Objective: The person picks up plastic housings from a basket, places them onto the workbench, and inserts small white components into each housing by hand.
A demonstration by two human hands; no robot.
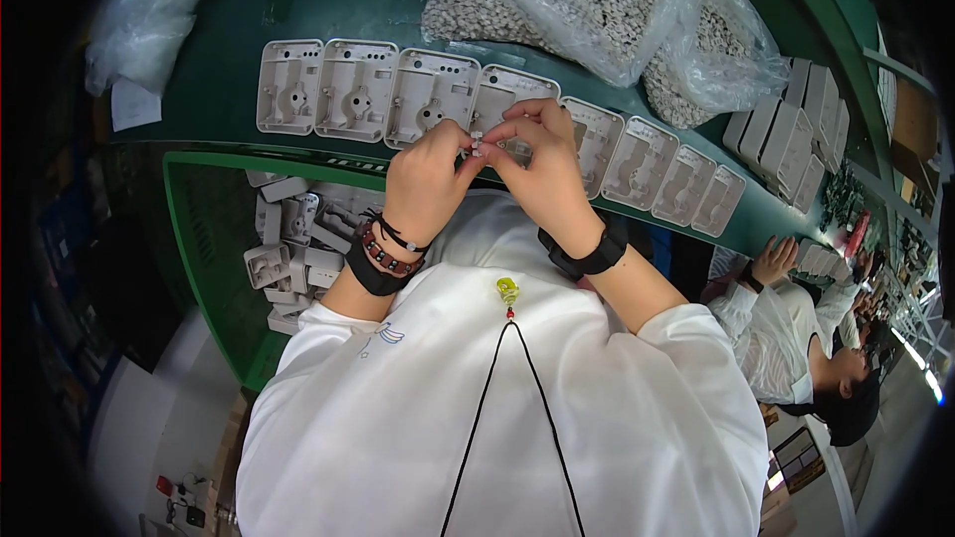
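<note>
The left hand point(428, 174) and right hand point(545, 167) are pinching a small pale plastic piece point(477, 145) between meeting fingertips; handling it seems the step in hand, the next move likely calling for precise fingertip control. Shallow grey plastic housings point(358, 89) are lying from 10 to 3 o'clock; a clear plastic bag point(625, 62) is resting beyond, at 1 o'clock.

held pale pieces point(477, 144) too small to identify; housing point(505, 83) behind partly hidden
</note>
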